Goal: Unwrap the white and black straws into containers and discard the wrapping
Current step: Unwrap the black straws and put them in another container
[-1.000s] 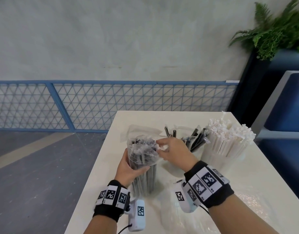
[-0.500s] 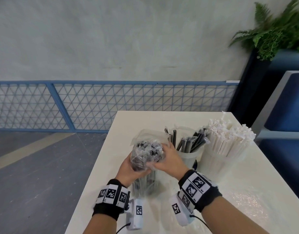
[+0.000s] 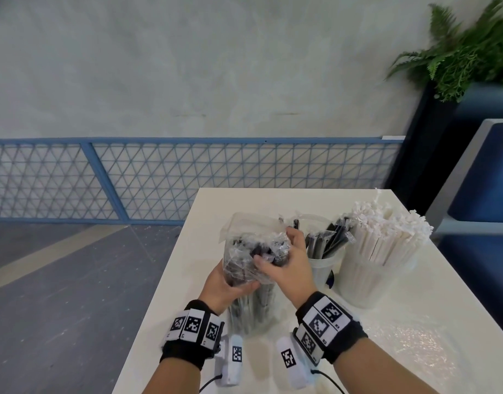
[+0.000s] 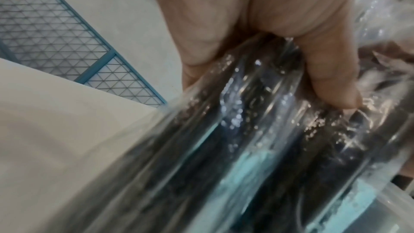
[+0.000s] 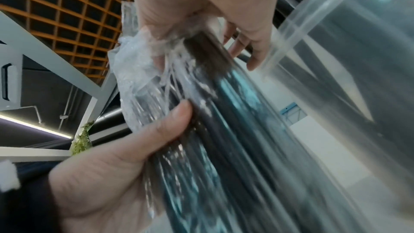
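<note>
A clear plastic bag of black straws [image 3: 251, 302] stands upright on the white table [image 3: 207, 220]. My left hand [image 3: 230, 282] grips the bag's middle from the left; in the left wrist view its thumb [image 4: 331, 77] presses into the bag [image 4: 224, 148]. My right hand [image 3: 286, 261] curls round the top of the bundle, thumb in front and fingers behind, as the right wrist view shows on the black straws [image 5: 224, 130]. Just right of them, a clear cup [image 3: 321, 268] holds several black straws. A bigger clear container [image 3: 366, 282] is packed with white straws [image 3: 386, 231].
Crinkled clear plastic film [image 3: 420, 345] lies on the table at the near right. The table's left edge drops to a grey floor [image 3: 74, 280]. A blue mesh railing [image 3: 188, 177] runs behind, with a blue seat [image 3: 483, 180] and a plant [image 3: 466, 52] at right.
My right hand left the bag's top edge and closed round the upper end of the straw bundle. The left hand kept its grip; the bundle's top sits slightly lower.
</note>
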Motion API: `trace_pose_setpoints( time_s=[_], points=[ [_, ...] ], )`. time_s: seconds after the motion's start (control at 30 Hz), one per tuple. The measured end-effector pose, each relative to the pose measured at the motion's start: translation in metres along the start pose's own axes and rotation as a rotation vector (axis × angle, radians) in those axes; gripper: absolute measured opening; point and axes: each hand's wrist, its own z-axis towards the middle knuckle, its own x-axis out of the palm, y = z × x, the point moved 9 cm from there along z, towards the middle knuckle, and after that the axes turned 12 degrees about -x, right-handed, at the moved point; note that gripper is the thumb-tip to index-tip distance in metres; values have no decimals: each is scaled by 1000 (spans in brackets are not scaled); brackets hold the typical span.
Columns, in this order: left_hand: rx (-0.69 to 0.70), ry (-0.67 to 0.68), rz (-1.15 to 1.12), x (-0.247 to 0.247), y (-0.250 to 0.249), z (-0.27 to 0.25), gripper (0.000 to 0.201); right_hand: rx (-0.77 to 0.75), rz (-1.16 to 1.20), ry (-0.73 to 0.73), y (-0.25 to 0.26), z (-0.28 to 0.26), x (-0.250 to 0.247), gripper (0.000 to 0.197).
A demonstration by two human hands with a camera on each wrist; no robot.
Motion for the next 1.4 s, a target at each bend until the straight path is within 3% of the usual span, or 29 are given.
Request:
trace_pose_setpoints(
  time_s=[0.23,0.33,0.5,0.77,1.07,1.23,1.4],
  points=[
    [-9,-52,44,-1,-2,1,49,-11,253,-204,28,32,-40,33],
    [8,-48,40,2,-6,-1,47,40,291,-177,24,25,-37,33],
    [36,-44,23,3,-5,-2,55,151,102,-80,-9,0,-17,41],
    [-19,-85,46,-5,-1,0,54,131,299,-456,11,27,-58,15],
    [-35,-165,40,-15,2,4,55,194,439,-687,6,29,-83,20],
    [-29,-246,-28,-25,1,3,48,119,432,-773,24,38,-110,46],
    [-20,-273,-101,-29,6,7,44,23,322,-784,40,43,-132,35]
  ],
)
